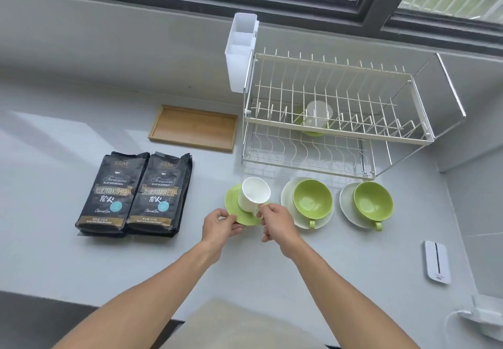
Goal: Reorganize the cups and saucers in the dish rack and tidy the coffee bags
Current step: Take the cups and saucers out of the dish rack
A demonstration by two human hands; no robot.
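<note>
Left hand (221,223) pinches the near-left rim of a green saucer (234,201), thumb on top, fingers curled under. Right hand (275,222) pinches the handle of the white cup (254,194) between thumb and forefinger; the handle itself is covered by the fingers. The cup stands on that saucer, tilted toward the rack. Whether the saucer rests on the counter (313,261) or is just lifted cannot be told.

Just right of it, two green cups (312,198) (373,201) sit on white saucers (287,193) (345,198), handles pointing toward the person, close together but apart.

The two-tier dish rack (334,109) stands behind them, its lower front edge near the saucers. Inside the rack, another white cup (318,113) on a green saucer (310,132), half screened by the wires.

White utensil holder (241,51) hangs on the rack's left end. Wooden tray (194,128) lies left of the rack, with a narrow gap between them. Two black coffee bags (111,193) (160,192) lie flat, side by side and touching; dark edges beneath suggest more bags, unclear.

Open counter lies in front of the hands. A white device (436,261) lies far right. A cable (457,317) and plug at the lower right corner are cut off.
</note>
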